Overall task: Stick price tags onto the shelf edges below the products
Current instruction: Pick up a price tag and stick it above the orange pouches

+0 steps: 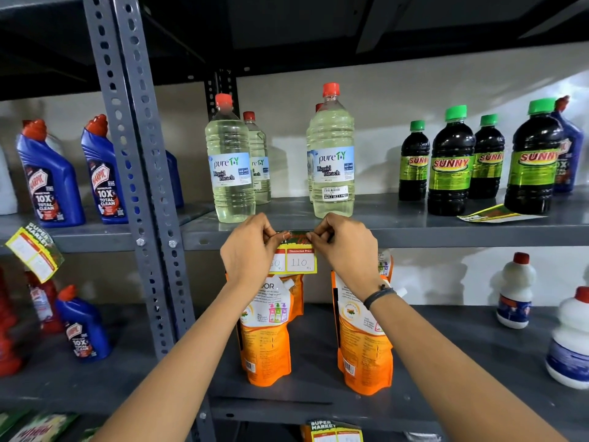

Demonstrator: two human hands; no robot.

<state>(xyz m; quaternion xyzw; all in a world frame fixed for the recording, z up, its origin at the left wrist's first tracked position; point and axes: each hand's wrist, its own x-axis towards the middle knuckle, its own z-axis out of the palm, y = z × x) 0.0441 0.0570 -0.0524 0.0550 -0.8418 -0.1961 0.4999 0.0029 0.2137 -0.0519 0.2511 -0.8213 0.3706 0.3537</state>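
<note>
Where "110" shows, price tag (299,258)

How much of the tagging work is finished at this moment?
Done: one tag hangs under the blue bottles. In hand: both hands, left and right, press a tag onto the shelf edge under the bleach. Left: a loose tag lies by the dark bottles.

Both bare forearms reach up and forward, converging toward the centre. The left hand (251,247) and right hand (344,245) sit level, close together, knuckles up, fingers curled in pinches. A dark band circles the right wrist.
</note>
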